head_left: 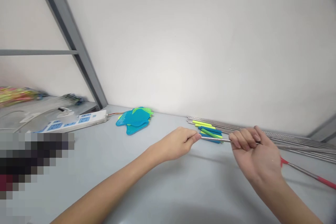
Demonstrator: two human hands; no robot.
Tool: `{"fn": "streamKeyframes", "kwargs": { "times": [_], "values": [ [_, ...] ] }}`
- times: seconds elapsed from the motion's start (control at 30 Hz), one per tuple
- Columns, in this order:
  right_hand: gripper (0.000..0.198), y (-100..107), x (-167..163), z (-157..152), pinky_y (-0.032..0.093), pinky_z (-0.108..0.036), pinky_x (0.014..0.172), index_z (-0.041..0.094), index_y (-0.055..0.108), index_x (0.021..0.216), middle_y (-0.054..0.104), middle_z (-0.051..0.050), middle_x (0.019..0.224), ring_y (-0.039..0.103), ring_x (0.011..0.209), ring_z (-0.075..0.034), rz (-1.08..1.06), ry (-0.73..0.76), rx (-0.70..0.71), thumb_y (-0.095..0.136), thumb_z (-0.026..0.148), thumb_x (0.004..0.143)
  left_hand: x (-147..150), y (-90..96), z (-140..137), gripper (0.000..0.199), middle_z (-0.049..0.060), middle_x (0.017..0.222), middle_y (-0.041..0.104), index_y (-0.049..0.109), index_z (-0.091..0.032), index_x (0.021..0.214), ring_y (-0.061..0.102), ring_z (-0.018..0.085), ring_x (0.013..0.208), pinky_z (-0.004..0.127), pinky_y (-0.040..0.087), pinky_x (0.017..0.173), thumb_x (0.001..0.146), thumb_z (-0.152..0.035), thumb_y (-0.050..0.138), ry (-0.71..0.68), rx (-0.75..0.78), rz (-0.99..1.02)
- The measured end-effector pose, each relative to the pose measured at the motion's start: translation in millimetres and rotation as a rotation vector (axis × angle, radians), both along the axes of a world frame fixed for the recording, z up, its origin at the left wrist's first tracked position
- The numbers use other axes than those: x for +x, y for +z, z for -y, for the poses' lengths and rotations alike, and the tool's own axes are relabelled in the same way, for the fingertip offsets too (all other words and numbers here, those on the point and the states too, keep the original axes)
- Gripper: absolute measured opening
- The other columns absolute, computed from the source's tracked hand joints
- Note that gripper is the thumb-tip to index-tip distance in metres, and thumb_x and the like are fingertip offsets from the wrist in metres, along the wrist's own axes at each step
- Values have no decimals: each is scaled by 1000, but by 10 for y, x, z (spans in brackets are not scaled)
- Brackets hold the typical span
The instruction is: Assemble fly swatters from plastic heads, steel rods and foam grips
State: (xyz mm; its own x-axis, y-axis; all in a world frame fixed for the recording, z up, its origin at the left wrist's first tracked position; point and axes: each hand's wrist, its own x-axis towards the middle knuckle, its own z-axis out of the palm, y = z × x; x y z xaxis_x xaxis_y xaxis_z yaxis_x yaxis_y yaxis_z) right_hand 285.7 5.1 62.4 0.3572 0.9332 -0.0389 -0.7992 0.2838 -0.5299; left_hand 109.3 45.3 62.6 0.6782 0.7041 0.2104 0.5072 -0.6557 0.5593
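Left fingers: the left hand [181, 144] is closed, and its thumb and forefinger pinch a thin metal rod [216, 139].
Right fingers: the right hand [258, 159] is turned with the palm side to the camera, and its fingers are curled around the same rod.
Rod between hands: its bare part lies nearly level in the air above the table [99, 171]; how far it goes beyond the right hand, I cannot tell.
Coloured tubes: behind the rod there is a small pile of yellow tubes [203, 124], blue tubes [211, 130] and a green tube [210, 133].
Steel rods: a long row of rods [296, 139] lies along the foot of the wall [168, 42], just beside the tubes, and passes behind the right hand.
Red piece: near the right wrist there is a red-ended stick [301, 170], partly hidden by this wrist.
Mesh pieces: to the left of the tubes, well apart, blue mesh pieces [138, 119] are stacked, with light green showing at the edge.
Power strip: farther left, a white power strip [91, 121] with blue sockets lies on the table.
Far left: a grey post [70, 38] leans across the view, and past it is a blurred colourful bundle [18, 94].
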Motion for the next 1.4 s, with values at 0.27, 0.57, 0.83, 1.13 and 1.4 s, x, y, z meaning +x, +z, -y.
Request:
{"fn": "streamKeyframes", "kwargs": {
  "times": [0.27, 0.57, 0.83, 1.13, 1.4],
  "values": [
    [25, -79, 89, -40, 17, -21, 33, 17, 23, 52, 6, 6, 50, 7, 41, -8, -72, -41, -75, 34, 14, 74, 85, -84, 137, 29, -4, 52, 32, 21, -18, 56, 29, 9, 47, 22, 23, 48, 83, -29, 21, 27, 81, 17],
    [26, -55, -78, 12, 15, -21, 32, 18, 23, 52, 5, 6, 50, 7, 39, -8, -44, -82, -41, 36, 17, 75, 109, -57, 216, 30, -4, 51, 31, 23, -18, 57, 30, 9, 47, 22, 25, 47, 84, -32, 19, 16, 30, -6],
    [28, -166, -212, 51, 16, -20, 33, 18, 24, 53, 6, 6, 49, 7, 40, -7, -52, -19, -86, 39, 23, 77, 172, -140, 330, 30, -3, 52, 35, 24, -18, 56, 29, 9, 47, 21, 26, 47, 84, -30, 18, 52, 64, -42],
    [29, -140, -270, 130, 16, -21, 34, 18, 22, 54, 6, 7, 48, 9, 39, -7, -17, -42, -54, 43, 21, 73, 198, -149, 339, 33, -4, 49, 31, 24, -18, 56, 26, 9, 45, 22, 25, 46, 84, -35, 17, 80, 28, -40],
    [30, -142, -292, 121, 16, -20, 33, 18, 22, 54, 8, 7, 48, 9, 39, -7, -46, 2, -126, 43, 24, 74, 210, -188, 369, 33, -3, 51, 34, 24, -18, 56, 30, 9, 46, 22, 25, 47, 84, -35, 15, 66, 3, -57]
  ]
}}
